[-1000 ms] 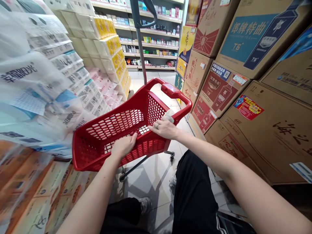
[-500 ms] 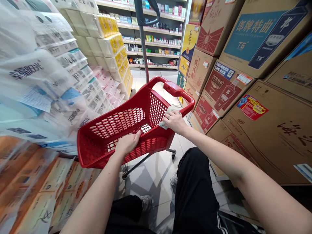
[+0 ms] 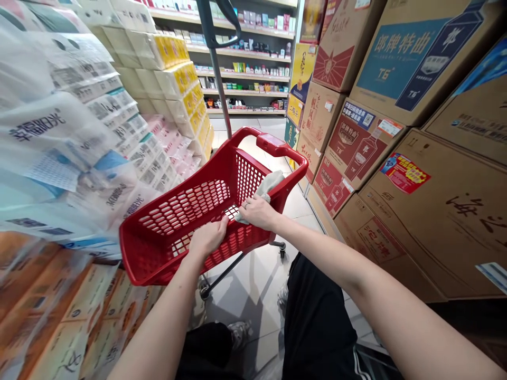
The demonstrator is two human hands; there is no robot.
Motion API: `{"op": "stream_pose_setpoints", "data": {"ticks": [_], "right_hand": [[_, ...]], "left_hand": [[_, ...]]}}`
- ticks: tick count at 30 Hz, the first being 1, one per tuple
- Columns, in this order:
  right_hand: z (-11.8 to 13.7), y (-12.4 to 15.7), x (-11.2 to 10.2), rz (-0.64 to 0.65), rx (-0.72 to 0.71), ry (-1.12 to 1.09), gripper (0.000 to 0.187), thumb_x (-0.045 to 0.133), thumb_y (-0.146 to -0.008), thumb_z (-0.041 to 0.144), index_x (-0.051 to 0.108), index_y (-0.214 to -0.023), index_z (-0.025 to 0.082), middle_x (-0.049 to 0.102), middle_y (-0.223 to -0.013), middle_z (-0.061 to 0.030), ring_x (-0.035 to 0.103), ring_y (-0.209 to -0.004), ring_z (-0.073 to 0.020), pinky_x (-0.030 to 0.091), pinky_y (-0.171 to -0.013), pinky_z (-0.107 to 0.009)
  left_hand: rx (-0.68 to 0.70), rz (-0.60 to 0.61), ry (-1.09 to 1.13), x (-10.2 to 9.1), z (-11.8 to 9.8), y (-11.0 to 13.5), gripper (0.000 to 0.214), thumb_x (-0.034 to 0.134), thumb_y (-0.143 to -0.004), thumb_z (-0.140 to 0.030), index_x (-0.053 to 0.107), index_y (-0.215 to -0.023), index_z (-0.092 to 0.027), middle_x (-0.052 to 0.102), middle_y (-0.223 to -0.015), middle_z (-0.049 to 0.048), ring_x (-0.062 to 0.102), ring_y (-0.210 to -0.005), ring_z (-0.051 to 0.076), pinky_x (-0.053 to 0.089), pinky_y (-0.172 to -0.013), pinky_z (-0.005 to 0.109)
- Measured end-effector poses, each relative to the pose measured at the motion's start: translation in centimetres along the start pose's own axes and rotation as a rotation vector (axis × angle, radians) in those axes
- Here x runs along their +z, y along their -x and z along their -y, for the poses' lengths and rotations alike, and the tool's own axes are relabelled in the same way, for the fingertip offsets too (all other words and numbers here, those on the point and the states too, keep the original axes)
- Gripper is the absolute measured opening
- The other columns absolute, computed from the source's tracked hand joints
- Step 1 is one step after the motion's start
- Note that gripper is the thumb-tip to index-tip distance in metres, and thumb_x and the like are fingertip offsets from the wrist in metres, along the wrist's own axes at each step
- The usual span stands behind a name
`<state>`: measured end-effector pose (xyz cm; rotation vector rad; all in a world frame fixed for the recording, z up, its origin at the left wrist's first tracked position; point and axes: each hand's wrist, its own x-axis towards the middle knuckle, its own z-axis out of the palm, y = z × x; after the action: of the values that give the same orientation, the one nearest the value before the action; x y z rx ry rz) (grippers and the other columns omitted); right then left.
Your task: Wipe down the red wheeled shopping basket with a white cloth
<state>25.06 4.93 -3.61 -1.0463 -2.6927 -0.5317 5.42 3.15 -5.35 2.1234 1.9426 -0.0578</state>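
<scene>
In front of me stands a red plastic shopping cart (image 3: 178, 198) with perforated basket walls and a red push handle (image 3: 273, 143) at its right end. My left hand (image 3: 208, 237) grips the near rim of the basket, its thumb on top and the other fingers hidden behind the wall. Farther right along that same rim, my right hand (image 3: 257, 211) is closed on a light grey cloth (image 3: 268, 184) and presses it against the edge. Part of the cloth drapes up toward the handle end, and a ring shows on one finger.
Wrapped tissue packs (image 3: 130, 132) are piled high on the left, above orange packs (image 3: 51, 295). Stacked cardboard cartons (image 3: 400, 211) line the right side. A grey pole (image 3: 222, 89) rises behind the cart. Stocked shelves (image 3: 253, 76) stand at the back. A caster (image 3: 282, 249) rests on the tiled floor.
My right hand has slid the cloth left along the near rim, away from the handle and closer to my left hand. My left hand keeps its hold on the rim.
</scene>
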Motion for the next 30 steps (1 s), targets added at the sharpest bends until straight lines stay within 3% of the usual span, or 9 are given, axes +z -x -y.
{"op": "stream_pose_setpoints", "data": {"ticks": [4,9,14,21,26,30], "right_hand": [[-1.7,1.0,-0.6,-0.001,0.013,0.001,0.022,0.04,-0.094,0.02,0.06,-0.091,0.013,0.065,-0.09,-0.0099,0.055,-0.088,-0.0227,0.036,-0.075,-0.036],[-6.6,3.6,-2.3,0.001,0.044,0.079,0.019,0.043,-0.094,0.022,0.06,-0.091,0.014,0.064,-0.093,-0.01,0.053,-0.092,-0.0224,0.036,-0.079,-0.036],[-10.2,5.6,-3.6,-0.041,0.028,0.095,0.021,0.047,-0.094,0.03,0.06,-0.106,0.018,0.061,-0.109,-0.0108,0.047,-0.105,-0.0243,0.034,-0.088,-0.04],[-13.0,6.8,-3.8,-0.038,-0.044,0.079,0.034,0.047,-0.093,0.04,0.056,-0.116,0.018,0.057,-0.119,-0.0119,0.05,-0.1,-0.0228,0.034,-0.089,-0.039],[-14.5,7.2,-3.6,-0.086,0.143,0.091,0.035,0.039,-0.096,0.037,0.06,-0.105,0.011,0.062,-0.102,-0.0142,0.052,-0.096,-0.0242,0.034,-0.088,-0.038],[-13.4,7.2,-3.2,-0.162,0.227,0.087,0.035,0.035,-0.097,0.033,0.061,-0.103,0.011,0.061,-0.106,-0.0142,0.048,-0.103,-0.0254,0.031,-0.095,-0.041]], "left_hand": [[0.011,0.012,0.014,-0.3,0.1,0.3,0.086,-0.001,-0.085,-0.062,0.069,-0.095,-0.013,0.068,-0.104,0.0187,0.061,-0.102,0.034,0.044,-0.082,0.041],[0.028,0.003,0.042,-0.4,-0.1,0.6,0.085,-0.002,-0.086,-0.061,0.068,-0.101,-0.014,0.067,-0.107,0.0185,0.06,-0.102,0.035,0.044,-0.081,0.042],[0.057,0.012,0.015,-0.3,-0.1,0.6,0.083,0.0,-0.087,-0.058,0.068,-0.102,-0.012,0.067,-0.103,0.0203,0.062,-0.098,0.034,0.044,-0.078,0.041],[0.048,0.009,0.01,-0.4,-0.2,0.7,0.082,0.001,-0.088,-0.057,0.069,-0.096,-0.013,0.068,-0.103,0.0198,0.062,-0.098,0.032,0.044,-0.079,0.038],[0.029,0.014,0.008,-0.6,-0.2,0.9,0.082,0.001,-0.088,-0.058,0.067,-0.105,-0.013,0.066,-0.109,0.0198,0.061,-0.101,0.033,0.044,-0.081,0.039],[0.006,0.024,0.019,-0.8,-0.4,0.9,0.084,-0.001,-0.087,-0.059,0.069,-0.101,-0.014,0.067,-0.107,0.0189,0.061,-0.102,0.033,0.044,-0.08,0.04]]}}
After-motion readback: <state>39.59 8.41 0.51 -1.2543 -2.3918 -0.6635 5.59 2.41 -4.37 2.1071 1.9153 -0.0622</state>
